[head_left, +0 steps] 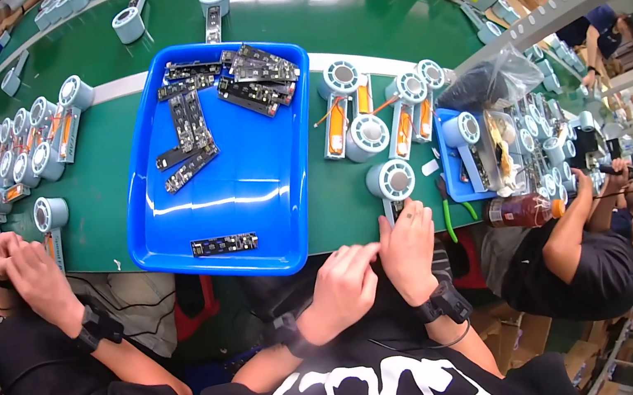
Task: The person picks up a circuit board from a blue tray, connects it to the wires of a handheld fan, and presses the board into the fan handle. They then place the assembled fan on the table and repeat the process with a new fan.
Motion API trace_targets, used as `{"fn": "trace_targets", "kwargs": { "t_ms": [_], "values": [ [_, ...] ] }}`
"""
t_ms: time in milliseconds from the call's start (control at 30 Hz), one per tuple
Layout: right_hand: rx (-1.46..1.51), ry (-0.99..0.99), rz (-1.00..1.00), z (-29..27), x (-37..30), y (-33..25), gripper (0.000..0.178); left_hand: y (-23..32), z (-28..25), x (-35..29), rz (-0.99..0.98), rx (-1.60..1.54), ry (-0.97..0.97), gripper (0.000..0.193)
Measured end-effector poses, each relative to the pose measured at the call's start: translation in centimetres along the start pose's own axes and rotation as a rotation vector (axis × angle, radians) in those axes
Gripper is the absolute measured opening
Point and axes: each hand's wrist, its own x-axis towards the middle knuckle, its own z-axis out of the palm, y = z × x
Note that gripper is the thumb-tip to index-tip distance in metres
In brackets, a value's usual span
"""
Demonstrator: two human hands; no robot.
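My right hand [412, 255] is closed round the handle of a light blue handheld fan [392, 181], whose round grilled head sticks out beyond the fingers toward the bench. Most of that handle is hidden. Just left of it, my left hand [341, 292] is curled, its fingertips close to the right hand; whatever it grips is out of sight. A blue tray [223, 213] lies to the left, with several narrow black circuit boards [191, 122] piled toward its far end and a single board [225, 244] near its front edge.
More fans [369, 136] with orange parts in their open handles lie beyond my right hand. Green-handled pliers [446, 207], a smaller blue tray [461, 188] and a drink bottle [521, 211] are at the right. A co-worker's hands [32, 274] work on the left beside many fans [23, 167].
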Motion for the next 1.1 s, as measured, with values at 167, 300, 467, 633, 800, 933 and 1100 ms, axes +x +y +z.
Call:
{"fn": "trace_targets", "kwargs": {
  "t_ms": [167, 300, 467, 633, 800, 933, 1100],
  "values": [
    [0.352, -0.016, -0.078, -1.5, -0.9, 1.7, 0.035, 1.4, -3.0, 0.4, 0.130, -0.038, -0.001, 0.031],
    [0.788, -0.131, 0.090, -7.2, 2.5, 0.7, 0.024, 2.3, -4.7, 1.8, 0.124, 0.007, 0.021, 0.031],
    [0.764, 0.067, -0.306, -7.6, 19.5, -0.8, 0.026, 4.3, -6.4, 4.8, 0.148, 0.085, 0.104, 0.029],
    [0.233, 0.301, -0.644, 0.3, 38.1, -2.5, 0.035, 5.7, -7.1, 5.5, 0.129, 0.200, 0.113, 0.026],
    [0.140, 0.102, -0.572, 8.0, 45.5, -2.0, 0.031, 4.7, -9.4, 5.1, -0.032, 0.523, 0.242, 0.021],
    [0.087, 0.237, -0.722, 12.6, 48.0, 0.9, 0.032, 2.8, -12.3, 4.9, -0.148, 0.579, 0.257, 0.019],
    [0.171, 0.273, -0.443, 5.2, 41.4, -3.8, 0.031, 1.4, -13.9, 4.2, -0.253, 0.660, 0.269, 0.018]
  ]
}}
